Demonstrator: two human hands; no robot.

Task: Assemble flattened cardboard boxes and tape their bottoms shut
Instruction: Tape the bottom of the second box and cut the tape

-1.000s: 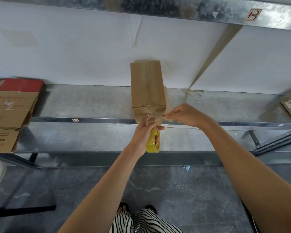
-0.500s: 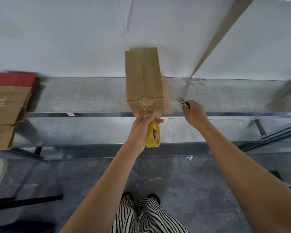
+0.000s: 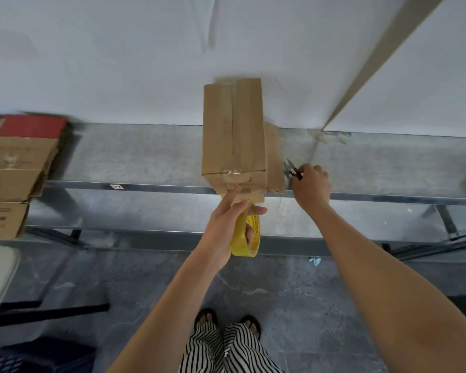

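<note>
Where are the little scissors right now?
In the head view, the scissors are in the right hand, just right of the cardboard box, above the metal shelf.

Metal shelf (image 3: 135,154): cardboard box (image 3: 233,130) standing, stacked boxes (image 3: 14,168) left.

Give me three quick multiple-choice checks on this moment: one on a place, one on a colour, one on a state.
1. Where are the snips relative to the cardboard box?
A. On top of it
B. To its right
C. On the floor

2. What colour is the tape roll?
A. Red
B. Clear
C. Yellow

3. How are the box's upward flaps?
A. Folded shut, tape along the seam
B. Standing open
C. Torn off

Answers:
1 B, the right hand holds them beside the box's right side.
2 C, fingers of the left hand grip a yellow roll.
3 A, a glossy strip runs along the closed seam.
</note>
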